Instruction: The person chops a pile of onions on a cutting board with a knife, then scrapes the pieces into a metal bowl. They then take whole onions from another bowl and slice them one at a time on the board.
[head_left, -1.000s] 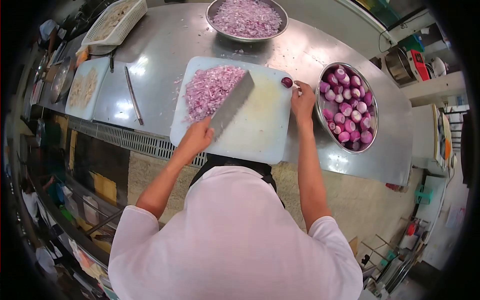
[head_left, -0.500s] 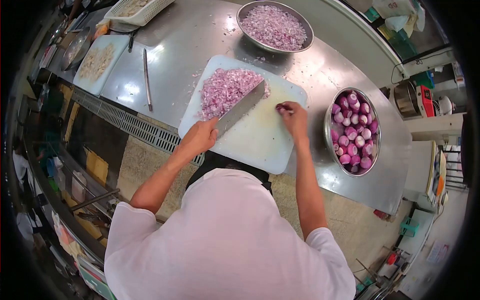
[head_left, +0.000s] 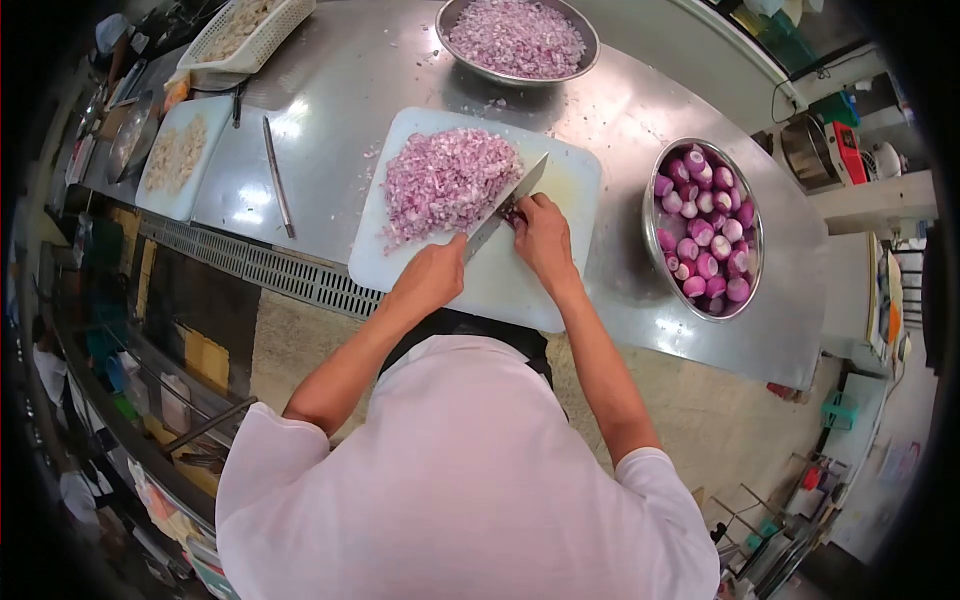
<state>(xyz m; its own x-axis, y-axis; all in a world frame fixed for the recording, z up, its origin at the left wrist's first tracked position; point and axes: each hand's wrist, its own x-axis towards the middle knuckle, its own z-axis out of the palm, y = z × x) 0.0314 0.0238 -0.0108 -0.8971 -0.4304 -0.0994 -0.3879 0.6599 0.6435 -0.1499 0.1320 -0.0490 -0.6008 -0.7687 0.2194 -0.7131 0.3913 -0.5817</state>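
Observation:
My left hand (head_left: 433, 277) is closed round the handle of a cleaver (head_left: 525, 183), whose broad blade slants up and right over a white cutting board (head_left: 505, 297). Pressed close to the blade's right side, my right hand (head_left: 546, 242) has its fingers curled on a small dark purple onion piece (head_left: 510, 213), mostly hidden by fingers and blade. To the left of the blade lies a heap of chopped red onion (head_left: 445, 185), its right edge touching or nearly touching the steel.
A steel bowl (head_left: 759, 262) of peeled red onions stands right of the board. Behind it, another bowl (head_left: 487, 71) holds chopped onion. On the left are a metal rod (head_left: 278, 180), a second board (head_left: 212, 145) with pale pieces and a white basket (head_left: 275, 40). A slotted drain (head_left: 290, 285) runs along the table's front edge.
My right hand has moved left across the board, bringing the onion piece to the cleaver. The cleaver has shifted slightly right, away from the heap's middle. The whole view has moved a little.

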